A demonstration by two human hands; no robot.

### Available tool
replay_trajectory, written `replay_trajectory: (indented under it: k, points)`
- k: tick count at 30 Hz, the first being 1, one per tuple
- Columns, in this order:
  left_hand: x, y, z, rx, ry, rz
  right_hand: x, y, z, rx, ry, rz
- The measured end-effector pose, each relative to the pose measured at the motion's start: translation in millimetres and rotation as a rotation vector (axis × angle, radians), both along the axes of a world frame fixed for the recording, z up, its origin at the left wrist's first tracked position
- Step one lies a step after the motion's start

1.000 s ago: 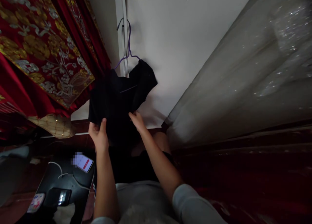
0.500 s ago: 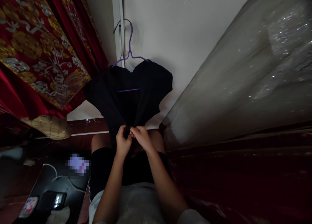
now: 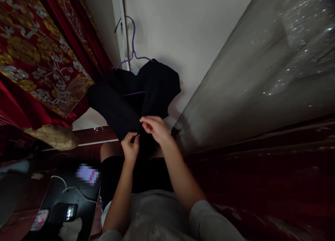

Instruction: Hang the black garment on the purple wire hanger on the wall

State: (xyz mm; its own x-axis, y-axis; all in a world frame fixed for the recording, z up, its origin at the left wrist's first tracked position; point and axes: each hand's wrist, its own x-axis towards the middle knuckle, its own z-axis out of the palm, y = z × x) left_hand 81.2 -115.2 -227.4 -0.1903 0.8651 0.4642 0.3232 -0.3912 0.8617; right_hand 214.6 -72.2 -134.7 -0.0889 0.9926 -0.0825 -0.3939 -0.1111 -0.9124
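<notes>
A black short-sleeved garment (image 3: 159,82), its front parted at the top, hangs from a purple hanger (image 3: 133,42) against the wall. Down at its front edge, my left hand (image 3: 130,145) pinches the cloth between thumb and forefinger. My right hand (image 3: 155,127) is a little higher and to the right, over the front opening. Its fingers are drawn together in a pinch; whatever lies between them is too small and dark to make out. The lower part of the garment falls over my lap and blends with my black shorts.
A red curtain with gold and silver embroidery (image 3: 49,56) hangs at left. Plastic-covered material (image 3: 235,84) leans along the right side. On a low black table (image 3: 86,213) at lower left are a white cable (image 3: 78,190), a dark phone (image 3: 62,212) and a crumpled pale cloth (image 3: 70,229).
My right hand has moved up and away from my left hand, which keeps its pinch on the front edge. The view has shifted slightly.
</notes>
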Motion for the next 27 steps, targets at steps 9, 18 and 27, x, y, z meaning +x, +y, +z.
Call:
replay_trajectory:
  k: [9, 18, 27]
  points:
    - [-24, 33, 1.1, -0.120, 0.188, -0.112, -4, 72, 103.8, 0.308, -0.092, -0.096]
    - [-25, 77, 178.9, 0.331, 0.178, -0.204, 0, 43, 96.7, 0.440, -0.163, -0.054]
    - [-13, 90, 224.9, 0.530, 0.293, -0.087, 1, 77, 33.3, 0.472, -0.541, -0.291]
